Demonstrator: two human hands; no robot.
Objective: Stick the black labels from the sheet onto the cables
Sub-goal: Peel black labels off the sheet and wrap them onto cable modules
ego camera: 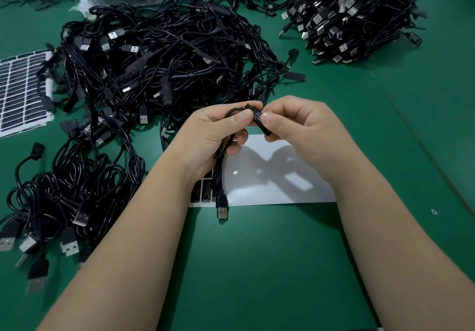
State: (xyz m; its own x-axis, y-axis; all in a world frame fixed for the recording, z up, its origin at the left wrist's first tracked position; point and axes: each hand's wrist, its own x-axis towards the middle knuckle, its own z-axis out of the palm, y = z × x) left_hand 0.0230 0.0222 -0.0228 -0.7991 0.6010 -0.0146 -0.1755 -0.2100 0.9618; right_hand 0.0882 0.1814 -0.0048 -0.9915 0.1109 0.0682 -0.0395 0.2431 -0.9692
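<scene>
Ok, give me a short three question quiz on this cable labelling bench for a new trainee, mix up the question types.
1. True or false: the left hand grips a bundled black USB cable while the right hand pinches its small black controller block with white print.
2. Multiple choice: the mostly peeled white backing sheet under the hands has black labels left at its A) left end, B) right end, C) middle.
3. Fill in: a fuller white sheet of black labels lies at the table's far ____ side.

Key: 1 true; 2 A; 3 left.
</scene>
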